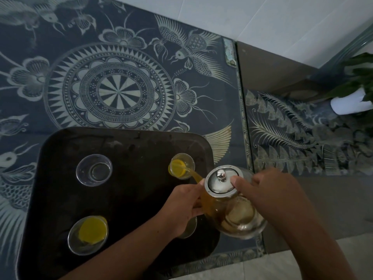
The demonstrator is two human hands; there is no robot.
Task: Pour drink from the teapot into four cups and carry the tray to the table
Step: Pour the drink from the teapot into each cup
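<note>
A glass teapot (238,217) with a steel lid (221,181) is tilted to the left over the dark tray (129,146). A yellow stream runs from its spout into the far right cup (181,165). My right hand (270,190) grips the pot from the right, thumb pressing on the lid. My left hand (181,207) holds the pot's left side. The near left cup (88,235) holds yellow drink. The far left cup (94,170) is empty. A fourth cup (190,229) is mostly hidden under my left hand.
The tray lies on a glass-topped table with a dark patterned cloth (113,91). A second patterned surface (302,134) adjoins on the right, with a potted plant in a white pot (351,104). Pale floor tiles (222,267) show below.
</note>
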